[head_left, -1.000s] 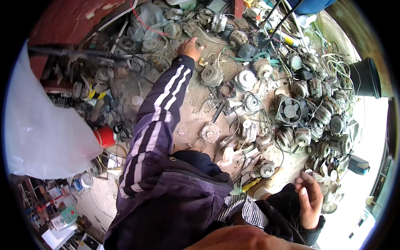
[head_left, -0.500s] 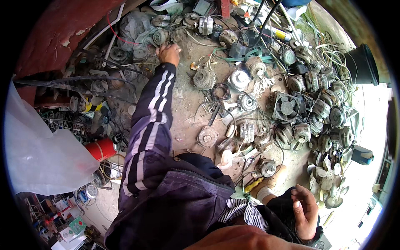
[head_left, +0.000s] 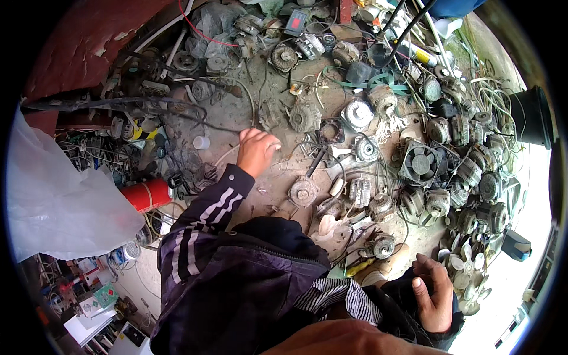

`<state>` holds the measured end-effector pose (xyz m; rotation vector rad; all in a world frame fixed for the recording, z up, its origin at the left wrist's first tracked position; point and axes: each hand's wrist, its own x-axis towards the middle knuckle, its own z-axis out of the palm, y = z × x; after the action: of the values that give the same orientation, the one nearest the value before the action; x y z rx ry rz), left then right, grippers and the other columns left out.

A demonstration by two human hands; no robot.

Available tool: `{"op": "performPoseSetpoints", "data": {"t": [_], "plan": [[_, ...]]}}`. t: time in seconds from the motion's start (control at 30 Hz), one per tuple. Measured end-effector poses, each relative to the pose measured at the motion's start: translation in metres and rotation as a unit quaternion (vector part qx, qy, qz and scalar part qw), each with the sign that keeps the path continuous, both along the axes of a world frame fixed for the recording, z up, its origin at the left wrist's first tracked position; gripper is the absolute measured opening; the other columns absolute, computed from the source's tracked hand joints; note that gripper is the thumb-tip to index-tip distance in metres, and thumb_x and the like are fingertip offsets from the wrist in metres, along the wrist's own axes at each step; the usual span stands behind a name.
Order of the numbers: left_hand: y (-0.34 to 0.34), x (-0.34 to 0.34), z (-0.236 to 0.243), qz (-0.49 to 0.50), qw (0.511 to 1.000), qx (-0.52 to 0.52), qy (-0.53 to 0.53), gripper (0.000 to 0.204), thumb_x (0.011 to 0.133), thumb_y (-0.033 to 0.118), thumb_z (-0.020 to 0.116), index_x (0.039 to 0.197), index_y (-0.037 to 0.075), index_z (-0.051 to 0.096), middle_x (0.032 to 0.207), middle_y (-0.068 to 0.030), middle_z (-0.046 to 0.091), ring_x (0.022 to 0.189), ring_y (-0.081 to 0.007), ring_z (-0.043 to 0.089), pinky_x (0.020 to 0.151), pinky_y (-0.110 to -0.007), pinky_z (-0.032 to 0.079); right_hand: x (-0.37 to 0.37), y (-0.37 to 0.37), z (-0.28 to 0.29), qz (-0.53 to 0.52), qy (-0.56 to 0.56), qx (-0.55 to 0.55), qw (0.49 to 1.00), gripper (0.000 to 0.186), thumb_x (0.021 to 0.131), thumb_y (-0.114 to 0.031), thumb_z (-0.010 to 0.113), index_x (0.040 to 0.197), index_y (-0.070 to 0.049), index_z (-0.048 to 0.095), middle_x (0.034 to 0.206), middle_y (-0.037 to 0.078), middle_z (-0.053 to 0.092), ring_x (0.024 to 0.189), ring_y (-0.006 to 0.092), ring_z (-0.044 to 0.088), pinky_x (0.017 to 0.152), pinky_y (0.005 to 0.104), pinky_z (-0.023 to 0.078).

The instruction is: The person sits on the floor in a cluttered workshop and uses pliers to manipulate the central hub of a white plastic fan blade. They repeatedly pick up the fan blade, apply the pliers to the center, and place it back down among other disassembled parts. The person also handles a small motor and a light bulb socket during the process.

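My left hand (head_left: 257, 152), in a dark striped sleeve, is over the dusty floor with its fingers curled together. What they hold, if anything, is hidden; a dark cable (head_left: 219, 126) and a thin pale wire (head_left: 226, 155) run up close to it. Just beyond the fingers is a smeared grey motor (head_left: 271, 113), beside a round dusty motor (head_left: 305, 117). My right hand (head_left: 435, 293) rests by my knee at the lower right, fingers loosely bent and thumb apart, holding nothing.
Dusty motors (head_left: 438, 202) crowd the right side around a square fan (head_left: 421, 164). Metal fan blades (head_left: 467, 263) lie near my right hand. A black bucket (head_left: 528, 118) stands far right. On the left are a red cylinder (head_left: 145, 195) and plastic sheeting (head_left: 65, 201).
My left hand has come back toward me from the far pile. The smeared grey motor now shows left of the round motor, where floor was visible. My right hand stays by the knee.
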<state>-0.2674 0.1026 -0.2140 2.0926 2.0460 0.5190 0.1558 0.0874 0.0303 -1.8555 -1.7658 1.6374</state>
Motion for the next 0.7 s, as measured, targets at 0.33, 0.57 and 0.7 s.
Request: {"op": "performPoseSetpoints", "data": {"t": [0.33,0.57,0.7], "plan": [[-0.037,0.031,0.024,-0.192,0.974,-0.119,0.024,0.007,0.071,0.017,0.068,0.078,0.015,0.066,0.074,0.0009,0.061,0.081,-0.0192,0.054,0.081,-0.036,0.037,0.011,0.014,-0.008,0.081,-0.024,0.026,0.996,0.043,0.088,-0.021,0.06,0.119,0.007,0.051,0.102,0.019,0.06,0.094,0.0273,0.061,0.085,0.0345,0.046],[-0.073,0.055,-0.012,-0.253,0.953,-0.141,-0.086,0.01,0.07,0.023,0.066,0.077,0.018,0.065,0.074,0.0042,0.059,0.079,-0.0169,0.053,0.08,-0.035,0.034,0.008,0.014,-0.001,0.081,-0.027,0.012,0.996,0.045,0.089,-0.024,0.059,0.119,0.008,0.051,0.103,0.019,0.06,0.095,0.0277,0.061,0.085,0.0346,0.046],[-0.054,0.045,0.005,-0.227,0.948,-0.222,-0.029,0.021,0.072,0.037,0.069,0.081,0.018,0.067,0.078,0.0018,0.064,0.085,-0.019,0.056,0.081,-0.034,0.035,0.008,0.012,0.0,0.081,-0.044,0.025,0.995,0.042,0.089,-0.021,0.059,0.119,0.007,0.051,0.105,0.019,0.059,0.095,0.0276,0.06,0.086,0.0345,0.046]]}}
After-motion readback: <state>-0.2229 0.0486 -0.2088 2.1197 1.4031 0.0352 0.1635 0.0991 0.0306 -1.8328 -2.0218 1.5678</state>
